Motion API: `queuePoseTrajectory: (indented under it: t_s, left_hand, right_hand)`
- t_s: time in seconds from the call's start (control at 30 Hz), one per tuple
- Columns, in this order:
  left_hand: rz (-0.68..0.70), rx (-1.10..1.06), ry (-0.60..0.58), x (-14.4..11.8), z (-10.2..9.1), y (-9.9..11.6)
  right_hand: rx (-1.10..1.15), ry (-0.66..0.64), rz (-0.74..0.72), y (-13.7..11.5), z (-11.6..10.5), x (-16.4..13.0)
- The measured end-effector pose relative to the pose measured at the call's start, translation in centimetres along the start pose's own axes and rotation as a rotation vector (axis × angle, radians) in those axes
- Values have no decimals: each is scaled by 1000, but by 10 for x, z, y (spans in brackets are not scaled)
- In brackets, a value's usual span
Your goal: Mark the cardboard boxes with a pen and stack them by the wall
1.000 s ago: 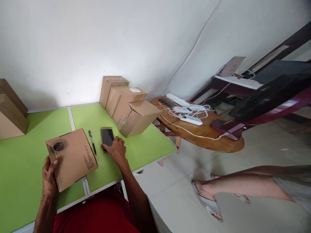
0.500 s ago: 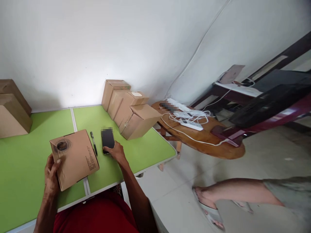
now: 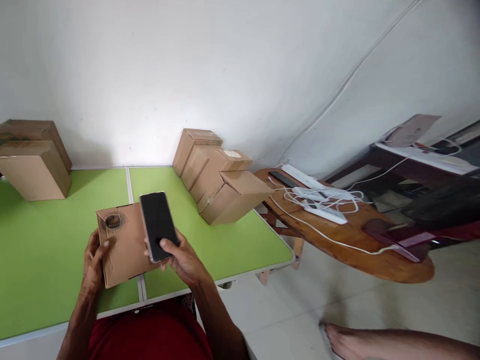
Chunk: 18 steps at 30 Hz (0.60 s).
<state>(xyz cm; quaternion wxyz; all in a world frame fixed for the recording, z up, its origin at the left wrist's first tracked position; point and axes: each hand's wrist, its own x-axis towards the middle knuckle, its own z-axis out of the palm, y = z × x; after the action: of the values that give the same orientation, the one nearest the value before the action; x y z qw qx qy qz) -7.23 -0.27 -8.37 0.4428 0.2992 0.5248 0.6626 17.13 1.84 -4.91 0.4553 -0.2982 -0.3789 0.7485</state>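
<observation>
My right hand holds a black phone with a dark screen, lifted off the green table and raised over the cardboard box. My thumb rests on the lower part of the screen. My left hand grips the left edge of that small cardboard box, which lies flat on the table and has a dark round mark near its top left corner. The phone covers the box's right side. No pen shows on the table.
Several cardboard boxes are stacked at the table's far right corner, and two more stand at the far left. A round wooden table with white power strips and cables sits to the right. Another person's foot is on the floor.
My right hand has picked the phone up from the table and brought it toward me over the box. The other person's leg has moved down and to the right.
</observation>
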Motion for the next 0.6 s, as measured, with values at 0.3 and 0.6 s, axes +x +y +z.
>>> queuePoseTrajectory:
  t_s: [0.3, 0.6]
  left_hand:
    - [76, 29, -44, 2, -4, -2]
    - [70, 35, -48, 2, -4, -4]
  right_hand:
    - [101, -222, 92, 34, 63, 21]
    - [70, -189, 90, 34, 58, 16]
